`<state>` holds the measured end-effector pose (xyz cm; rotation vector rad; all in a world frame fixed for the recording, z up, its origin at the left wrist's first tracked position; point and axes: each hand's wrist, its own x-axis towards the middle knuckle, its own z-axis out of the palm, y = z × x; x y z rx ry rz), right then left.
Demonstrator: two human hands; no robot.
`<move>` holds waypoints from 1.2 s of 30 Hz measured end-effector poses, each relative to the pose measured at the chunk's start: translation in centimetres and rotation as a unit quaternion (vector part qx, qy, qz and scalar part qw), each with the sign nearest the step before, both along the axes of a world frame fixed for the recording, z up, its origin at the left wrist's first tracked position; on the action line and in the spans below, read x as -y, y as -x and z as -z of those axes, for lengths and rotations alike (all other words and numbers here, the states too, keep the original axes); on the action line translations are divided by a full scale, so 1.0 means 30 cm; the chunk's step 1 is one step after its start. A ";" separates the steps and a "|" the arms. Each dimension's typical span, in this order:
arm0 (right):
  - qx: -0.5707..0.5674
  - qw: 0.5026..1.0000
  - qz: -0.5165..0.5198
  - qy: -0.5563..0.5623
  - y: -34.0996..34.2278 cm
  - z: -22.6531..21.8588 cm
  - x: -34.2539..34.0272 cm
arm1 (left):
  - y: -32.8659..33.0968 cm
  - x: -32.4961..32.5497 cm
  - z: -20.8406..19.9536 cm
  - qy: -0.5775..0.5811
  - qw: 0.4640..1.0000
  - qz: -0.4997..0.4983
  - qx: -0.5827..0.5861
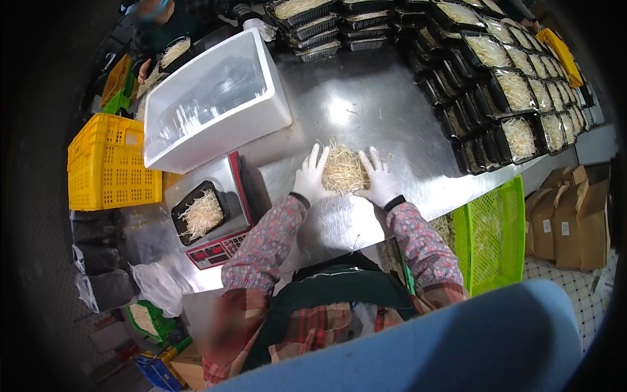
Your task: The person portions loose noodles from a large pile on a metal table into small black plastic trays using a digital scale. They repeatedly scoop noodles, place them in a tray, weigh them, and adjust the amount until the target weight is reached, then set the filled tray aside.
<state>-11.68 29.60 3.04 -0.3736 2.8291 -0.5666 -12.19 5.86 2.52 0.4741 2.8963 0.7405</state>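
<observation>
A loose heap of bean sprouts lies on the metal table in front of me. My left hand, in a white glove, presses against the heap's left side with fingers stretched. On its right side my right hand, gloved too, rests with thumb and fingers apart. To the left, a black tray of bean sprouts sits on a scale with a red front panel.
Beyond the scale stands a white foam box, with a yellow crate at its left. Packed sprout trays are stacked at the far right. A green crate is at my right, near brown paper bags. A co-worker's gloved hand shows behind the box.
</observation>
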 end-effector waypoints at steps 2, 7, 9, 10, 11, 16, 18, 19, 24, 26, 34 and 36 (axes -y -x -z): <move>-0.051 0.996 -0.037 0.068 0.050 0.110 0.034 | 0.081 -0.040 0.016 0.002 0.999 0.034 0.013; -0.125 0.957 -0.022 0.260 -0.031 0.057 0.047 | -0.037 -0.016 0.006 -0.195 0.976 0.036 -0.094; -0.145 0.964 -0.067 0.212 -0.144 0.069 0.038 | -0.175 0.015 0.046 -0.141 0.984 0.056 -0.088; -0.145 0.965 -0.095 0.198 -0.193 0.069 0.033 | -0.225 0.027 0.079 -0.107 0.989 0.072 -0.073; -0.130 0.974 -0.112 0.146 -0.228 0.077 0.033 | -0.250 0.025 0.080 -0.097 0.992 0.052 -0.063; -0.004 0.994 -0.033 0.107 -0.156 0.029 0.089 | -0.171 -0.009 0.063 -0.073 0.997 -0.013 -0.013; -0.005 0.991 -0.037 0.130 -0.074 0.126 0.094 | -0.068 -0.029 0.052 -0.048 0.998 -0.018 0.034; -0.019 0.985 -0.014 0.168 -0.058 0.115 0.091 | -0.064 -0.025 0.039 -0.105 0.994 -0.021 0.016; 0.145 0.902 0.131 0.384 -0.118 -0.034 0.003 | -0.200 0.065 -0.010 -0.255 0.963 -0.082 0.030; -0.009 0.948 0.094 0.302 -0.142 0.018 -0.075 | -0.228 0.122 -0.009 -0.206 0.970 -0.108 0.066; 0.011 0.978 0.129 0.161 -0.181 0.167 -0.164 | -0.351 0.212 0.126 -0.081 0.979 -0.174 0.072; 0.107 0.939 0.215 0.245 -0.163 0.191 -0.205 | -0.378 0.214 0.093 -0.135 0.977 -0.157 0.041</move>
